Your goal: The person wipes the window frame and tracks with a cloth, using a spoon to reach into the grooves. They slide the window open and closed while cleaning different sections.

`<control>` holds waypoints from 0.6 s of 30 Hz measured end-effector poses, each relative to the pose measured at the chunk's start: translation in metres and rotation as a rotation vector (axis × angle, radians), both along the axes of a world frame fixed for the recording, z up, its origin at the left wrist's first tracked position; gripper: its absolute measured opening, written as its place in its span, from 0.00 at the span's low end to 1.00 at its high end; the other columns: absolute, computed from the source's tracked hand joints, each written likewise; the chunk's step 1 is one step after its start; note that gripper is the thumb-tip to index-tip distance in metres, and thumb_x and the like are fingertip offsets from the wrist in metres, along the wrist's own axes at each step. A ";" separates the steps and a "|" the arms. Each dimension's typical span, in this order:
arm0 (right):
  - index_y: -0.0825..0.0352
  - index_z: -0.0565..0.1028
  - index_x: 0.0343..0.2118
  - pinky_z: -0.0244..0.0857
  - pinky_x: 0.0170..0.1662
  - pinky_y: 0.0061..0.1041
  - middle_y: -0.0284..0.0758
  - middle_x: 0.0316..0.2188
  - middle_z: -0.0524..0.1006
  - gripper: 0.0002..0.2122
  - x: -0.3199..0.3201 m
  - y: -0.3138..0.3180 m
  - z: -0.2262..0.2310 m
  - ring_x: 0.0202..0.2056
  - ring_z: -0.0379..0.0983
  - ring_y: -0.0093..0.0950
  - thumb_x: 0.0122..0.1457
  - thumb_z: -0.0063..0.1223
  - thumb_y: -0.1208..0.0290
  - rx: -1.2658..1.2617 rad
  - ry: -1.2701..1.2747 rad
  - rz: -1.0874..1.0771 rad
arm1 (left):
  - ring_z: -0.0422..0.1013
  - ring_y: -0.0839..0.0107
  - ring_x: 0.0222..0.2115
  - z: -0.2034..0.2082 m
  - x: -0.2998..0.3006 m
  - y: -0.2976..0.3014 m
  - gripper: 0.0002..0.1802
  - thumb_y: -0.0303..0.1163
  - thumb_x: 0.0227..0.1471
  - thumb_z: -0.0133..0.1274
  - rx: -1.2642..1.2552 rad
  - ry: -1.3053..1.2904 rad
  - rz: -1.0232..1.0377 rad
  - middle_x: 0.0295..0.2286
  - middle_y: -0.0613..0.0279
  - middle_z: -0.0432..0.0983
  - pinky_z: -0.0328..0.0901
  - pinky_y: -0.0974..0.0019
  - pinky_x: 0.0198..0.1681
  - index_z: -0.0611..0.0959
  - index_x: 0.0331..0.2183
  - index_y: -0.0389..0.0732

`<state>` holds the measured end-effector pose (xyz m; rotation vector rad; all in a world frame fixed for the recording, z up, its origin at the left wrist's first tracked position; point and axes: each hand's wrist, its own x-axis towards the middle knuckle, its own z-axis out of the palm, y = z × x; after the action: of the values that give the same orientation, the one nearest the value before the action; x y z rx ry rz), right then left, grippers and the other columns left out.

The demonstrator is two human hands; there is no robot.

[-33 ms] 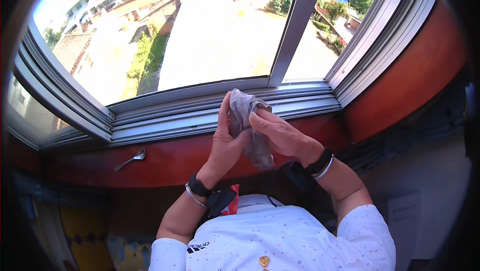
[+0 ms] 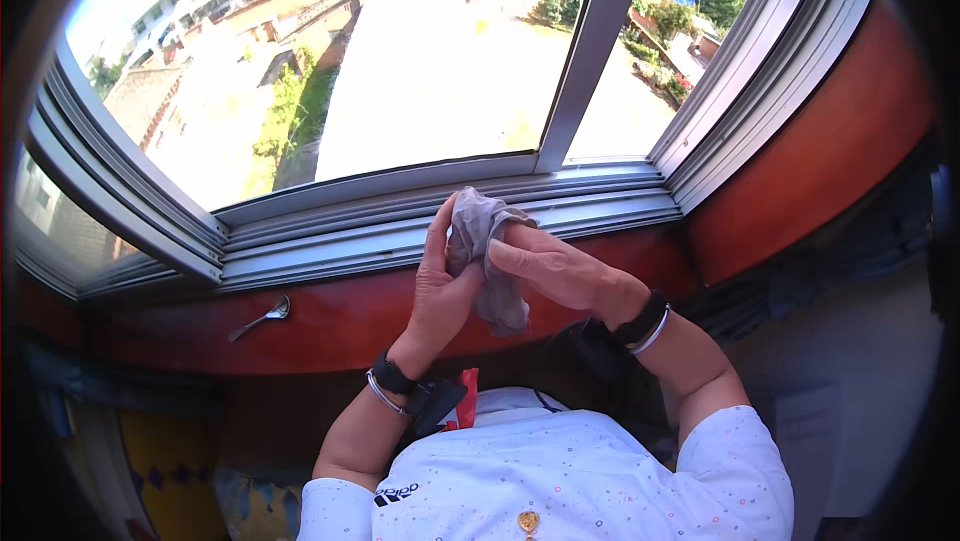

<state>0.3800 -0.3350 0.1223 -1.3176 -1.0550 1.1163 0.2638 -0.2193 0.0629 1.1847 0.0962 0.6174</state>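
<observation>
A crumpled grey cloth is bunched between my two hands above the red-brown window sill, its lower end hanging free. My left hand grips it from the left, fingers pointing up behind its edge and thumb in front. From the right my right hand closes on the same cloth, thumb across the front. Part of the fingers of each hand is hidden by the folds. Whether anything is wrapped inside the cloth I cannot tell.
A metal spoon lies on the sill to the left. Beyond my hands run the metal tracks of a sliding window, with a vertical frame bar. Dark fabric hangs at the right.
The cloth and both hands have shifted slightly left. The cloth's top and folds have changed shape, and its hanging end has swung left. The spoon stays put.
</observation>
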 end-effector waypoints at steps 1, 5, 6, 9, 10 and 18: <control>0.74 0.64 0.57 0.57 0.56 0.25 0.39 0.43 0.74 0.30 0.003 0.000 0.006 0.48 0.66 0.27 0.64 0.44 0.50 -0.033 -0.031 0.102 | 0.67 0.71 0.50 -0.010 -0.008 0.006 0.37 0.12 0.50 0.42 -0.003 0.026 0.015 0.49 0.60 0.69 0.64 0.70 0.51 0.58 0.61 0.41; 0.72 0.76 0.45 0.66 0.44 0.25 0.36 0.33 0.78 0.18 0.034 0.002 0.041 0.38 0.72 0.25 0.62 0.51 0.59 -0.287 -0.438 0.260 | 0.72 0.70 0.43 -0.034 -0.043 0.022 0.27 0.14 0.52 0.40 -0.128 0.044 0.132 0.43 0.60 0.74 0.68 0.67 0.47 0.68 0.54 0.37; 0.73 0.77 0.43 0.68 0.38 0.26 0.37 0.27 0.79 0.16 0.044 0.007 0.040 0.32 0.74 0.26 0.62 0.52 0.62 -0.140 -0.638 0.164 | 0.72 0.70 0.43 -0.036 -0.052 0.027 0.27 0.14 0.52 0.40 -0.132 0.043 0.141 0.43 0.60 0.74 0.68 0.67 0.47 0.68 0.54 0.37; 0.72 0.79 0.38 0.69 0.42 0.35 0.46 0.33 0.80 0.13 0.072 0.033 0.059 0.36 0.76 0.42 0.59 0.52 0.65 0.084 -1.145 -0.112 | 0.75 0.65 0.36 -0.026 -0.079 0.028 0.24 0.16 0.49 0.37 -0.241 0.026 0.129 0.42 0.54 0.74 0.72 0.62 0.40 0.70 0.50 0.35; 0.70 0.80 0.34 0.68 0.43 0.35 0.44 0.31 0.79 0.11 0.086 0.041 0.058 0.37 0.75 0.39 0.58 0.53 0.67 0.180 -1.343 -0.177 | 0.75 0.65 0.36 -0.024 -0.084 0.025 0.24 0.16 0.49 0.37 -0.245 0.024 0.139 0.42 0.54 0.74 0.72 0.62 0.40 0.70 0.50 0.35; 0.67 0.77 0.22 0.60 0.53 0.31 0.36 0.25 0.77 0.06 0.136 0.041 0.051 0.38 0.72 0.33 0.53 0.54 0.73 0.202 -1.831 -0.138 | 0.73 0.73 0.40 -0.044 -0.120 0.017 0.24 0.17 0.48 0.40 -0.233 0.073 0.237 0.42 0.59 0.75 0.67 0.69 0.46 0.72 0.50 0.35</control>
<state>0.5158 -0.2945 0.1731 -2.0843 -2.1171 -0.6865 0.1442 -0.2018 0.0193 0.9766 0.3653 0.7485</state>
